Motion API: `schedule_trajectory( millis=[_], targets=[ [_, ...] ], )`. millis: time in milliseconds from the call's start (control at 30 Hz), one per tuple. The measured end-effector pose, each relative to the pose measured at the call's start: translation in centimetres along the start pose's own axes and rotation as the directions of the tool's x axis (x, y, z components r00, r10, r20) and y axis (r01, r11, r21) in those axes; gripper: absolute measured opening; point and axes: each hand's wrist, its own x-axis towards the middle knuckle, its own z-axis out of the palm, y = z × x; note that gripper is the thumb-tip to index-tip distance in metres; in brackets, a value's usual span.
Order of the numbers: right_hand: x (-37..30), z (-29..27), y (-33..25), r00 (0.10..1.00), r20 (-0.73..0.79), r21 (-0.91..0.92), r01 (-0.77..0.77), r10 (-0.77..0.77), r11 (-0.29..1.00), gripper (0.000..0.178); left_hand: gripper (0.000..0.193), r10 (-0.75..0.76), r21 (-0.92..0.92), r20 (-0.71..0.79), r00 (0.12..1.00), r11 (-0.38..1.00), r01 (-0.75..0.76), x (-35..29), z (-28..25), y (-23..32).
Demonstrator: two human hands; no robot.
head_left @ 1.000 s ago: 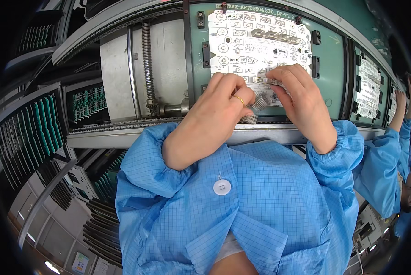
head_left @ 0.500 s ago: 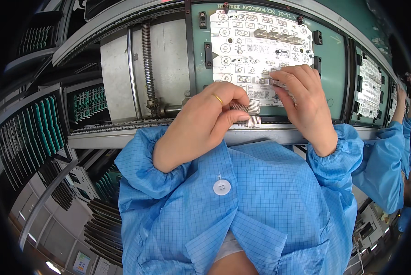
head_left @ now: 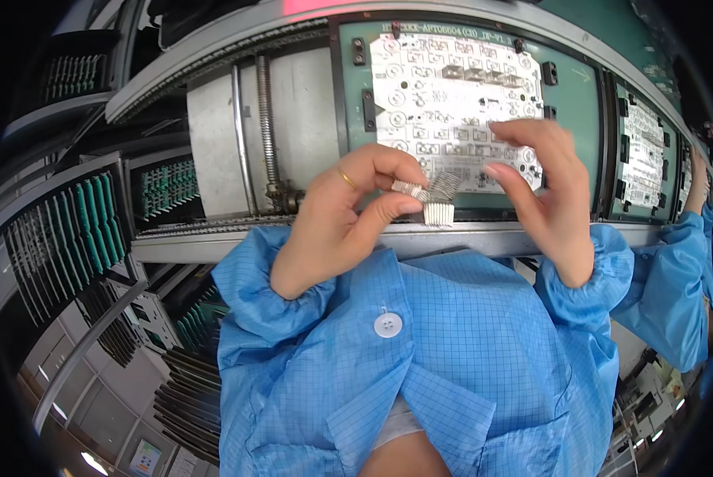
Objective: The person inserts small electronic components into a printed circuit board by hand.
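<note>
My left hand [head_left: 332, 222], with a ring on one finger, is closed between thumb and forefinger. It pinches a bundle of small pale parts with thin metal pins [head_left: 440, 213], above the board's near edge. Beyond it lies a white circuit board [head_left: 436, 103], set in a green carrier [head_left: 575, 151]. Over the board's near right part hovers my right hand [head_left: 555, 191]. Its thumb and forefinger are apart with nothing visible between them, and the fingers are a little blurred. Several small upright boxy parts [head_left: 474, 73] stand in a row on the board's far right area.
Metal conveyor rails [head_left: 213, 248] run along the near and far sides of the carrier. To its left are a threaded rod [head_left: 266, 119] and a smooth rod [head_left: 241, 135]. Racks of green boards [head_left: 86, 215] stand at left. Another person's blue sleeve [head_left: 666, 278] and another board [head_left: 643, 151] are at right.
My right hand has drawn back to the right from the board, its thumb and forefinger spreading. My left hand keeps its bundle, now turned a little. The whole view has shifted slightly.
</note>
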Motion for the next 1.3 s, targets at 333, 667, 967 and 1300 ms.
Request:
schedule_trajectory(
  millis=[333, 667, 967, 1300],
  targets=[
    [0.0, 1.8, -2.7, 0.889, 0.399, 0.916, -0.399, 0.226, -0.050, 0.038, 0.020, 0.233, 0.159, -0.057, 0.971, 0.962, -0.222, 0.9, 1.5, -0.9],
    [-0.4, 2.3, -2.0, 0.913, 0.231, 0.957, -0.276, 0.335, 0.091, 0.029, 0.020, -0.043, -0.091, -0.090, 0.995, 0.995, 0.035, 1.4, 2.7, -0.4],
    [-0.4, 3.0, -1.7, 0.977, -0.097, 0.846, -0.021, 0.191, 0.534, 0.029, 0.021, -0.224, -0.229, 0.064, 0.972, 0.945, 0.233, 1.7, 2.1, -0.4],
    [-0.9, 2.7, -1.5, 0.942, 0.034, 0.926, -0.155, 0.334, 0.343, 0.032, 0.019, -0.223, -0.108, -0.017, 0.975, 0.970, 0.220, 1.3, 2.2, -0.8]
  ],
)
